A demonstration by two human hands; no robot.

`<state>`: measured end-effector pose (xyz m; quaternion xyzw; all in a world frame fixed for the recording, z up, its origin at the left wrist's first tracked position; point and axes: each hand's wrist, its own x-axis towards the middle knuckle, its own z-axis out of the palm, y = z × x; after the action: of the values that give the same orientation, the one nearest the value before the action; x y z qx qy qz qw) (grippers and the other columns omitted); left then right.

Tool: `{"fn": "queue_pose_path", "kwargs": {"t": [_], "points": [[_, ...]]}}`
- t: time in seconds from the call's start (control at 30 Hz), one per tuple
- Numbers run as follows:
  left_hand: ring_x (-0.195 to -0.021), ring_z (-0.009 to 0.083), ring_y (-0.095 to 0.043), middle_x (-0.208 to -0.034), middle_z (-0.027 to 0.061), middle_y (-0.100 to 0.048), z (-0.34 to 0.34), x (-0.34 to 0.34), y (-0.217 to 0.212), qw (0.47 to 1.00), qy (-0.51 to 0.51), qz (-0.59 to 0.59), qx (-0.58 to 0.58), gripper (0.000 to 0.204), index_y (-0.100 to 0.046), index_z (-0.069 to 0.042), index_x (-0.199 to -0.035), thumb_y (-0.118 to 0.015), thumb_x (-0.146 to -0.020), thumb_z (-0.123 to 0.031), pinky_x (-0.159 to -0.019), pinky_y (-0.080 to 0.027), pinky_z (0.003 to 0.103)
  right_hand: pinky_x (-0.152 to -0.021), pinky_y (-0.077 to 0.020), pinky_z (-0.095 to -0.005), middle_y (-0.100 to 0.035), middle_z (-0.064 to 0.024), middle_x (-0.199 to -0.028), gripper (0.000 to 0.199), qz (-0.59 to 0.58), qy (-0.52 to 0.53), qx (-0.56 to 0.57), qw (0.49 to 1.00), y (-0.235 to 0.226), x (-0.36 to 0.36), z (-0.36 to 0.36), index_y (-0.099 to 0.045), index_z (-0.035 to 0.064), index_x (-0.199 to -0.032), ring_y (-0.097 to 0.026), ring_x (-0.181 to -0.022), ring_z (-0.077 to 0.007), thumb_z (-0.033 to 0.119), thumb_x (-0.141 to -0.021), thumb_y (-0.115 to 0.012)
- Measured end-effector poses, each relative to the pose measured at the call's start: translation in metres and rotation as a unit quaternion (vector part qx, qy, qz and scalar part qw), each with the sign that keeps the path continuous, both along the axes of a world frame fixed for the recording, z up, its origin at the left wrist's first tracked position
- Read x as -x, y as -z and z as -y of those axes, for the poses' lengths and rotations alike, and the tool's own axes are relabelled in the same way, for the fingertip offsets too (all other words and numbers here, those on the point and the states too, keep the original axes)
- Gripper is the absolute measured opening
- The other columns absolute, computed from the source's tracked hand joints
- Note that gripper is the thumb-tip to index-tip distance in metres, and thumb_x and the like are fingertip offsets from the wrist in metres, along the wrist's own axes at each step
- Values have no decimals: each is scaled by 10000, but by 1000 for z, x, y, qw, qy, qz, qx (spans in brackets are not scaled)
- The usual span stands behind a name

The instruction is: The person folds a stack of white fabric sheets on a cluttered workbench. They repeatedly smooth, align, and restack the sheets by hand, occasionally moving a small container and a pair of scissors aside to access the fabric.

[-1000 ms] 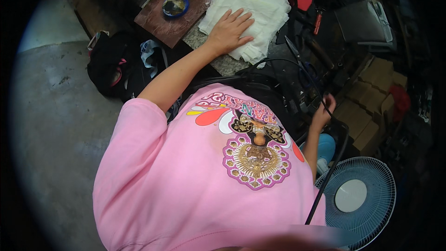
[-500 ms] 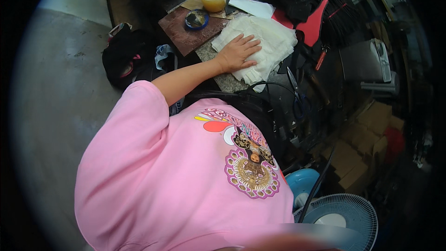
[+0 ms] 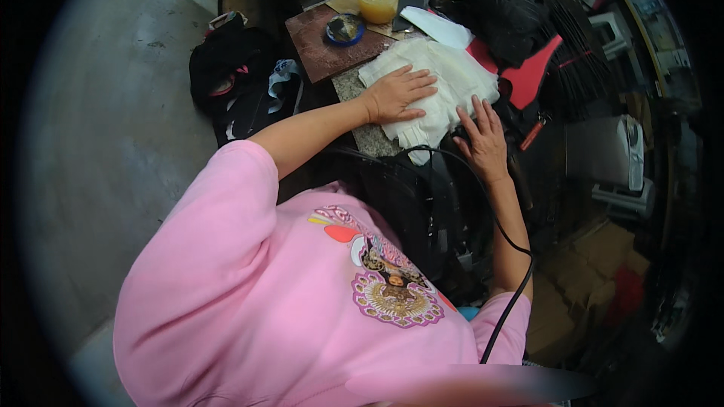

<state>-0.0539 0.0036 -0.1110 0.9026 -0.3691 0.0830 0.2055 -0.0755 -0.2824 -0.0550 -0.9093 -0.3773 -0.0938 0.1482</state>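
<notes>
Pressing flat: left hand point(image 3: 396, 94) lies palm-down, fingers spread, on white cloth stack point(image 3: 445, 79) at bench edge. Right hand point(image 3: 483, 139), fingers open, touches the stack's near right edge, gripping nothing. Stack looks gathered, not lifted; glue jar point(image 3: 377, 0) untouched behind.

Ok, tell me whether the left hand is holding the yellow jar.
No, the left hand lies flat on the white cloth, while the yellow jar stands apart, farther back.

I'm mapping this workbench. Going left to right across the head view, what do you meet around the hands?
Black bag on the floor → blue round tin → left hand on the white cloth stack → right hand → red sheet → white machine.
</notes>
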Motion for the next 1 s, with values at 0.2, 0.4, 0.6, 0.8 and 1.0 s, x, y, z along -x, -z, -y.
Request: {"fn": "queue_pose_path", "kwargs": {"t": [0.2, 0.4, 0.6, 0.8, 1.0], "points": [[-1443, 284, -347, -1540, 132, -394, -1, 2, 1, 998, -16, -9, 54, 637, -443, -86, -1453, -522, -949, -466, -1188, -252, 488, -1160, -237, -559, -263, -124, -1607, 696, -49, -8, 31, 998, 44, -21, -15, -429, 258, -1494, -242, -1467, -383, 432, -861, -661], [-1430, 283, -367, -1523, 139, -417, 0, 3, -4, 999, -20, 12, 28, 632, -468, -70, -1424, -547, -936, -464, -1175, -280, 481, -1164, -214, -582, -304, -120, -1589, 638, -104, 7, 33, 994, 34, -24, -15, -474, 281, -1457, -249, -1463, -388, 411, -860, -656], [-1419, 305, -373, -1518, 139, -423, -6, 4, -29, 994, 12, -53, 96, 582, -466, -84, -1431, -585, -936, -365, -1173, -282, 481, -1169, -211, -584, -347, -110, -1564, 565, -124, 21, 22, 992, 35, -32, -19, -548, 256, -1386, -269, -1453, -382, 293, -832, -650], [-976, 360, -634, -1051, 163, -654, -103, 90, -71, 958, -171, -2, 232, 250, -635, -17, -1098, -619, -851, -53, -853, -512, 407, -1171, -214, -583, -354, -101, -1558, 556, -95, 22, -16, 995, 47, -30, -20, -566, 242, -1362, -279, -1449, -374, 243, -813, -654], [-1042, 237, -591, -1108, 91, -629, -168, 302, 13, 640, -489, -550, 220, 526, -637, -65, -1188, -357, -1047, -488, -927, -465, 382, -1168, -224, -581, -353, -105, -1555, 583, -99, 32, -10, 995, 46, -28, -23, -557, 239, -1367, -270, -1452, -372, 219, -795, -671]]}}
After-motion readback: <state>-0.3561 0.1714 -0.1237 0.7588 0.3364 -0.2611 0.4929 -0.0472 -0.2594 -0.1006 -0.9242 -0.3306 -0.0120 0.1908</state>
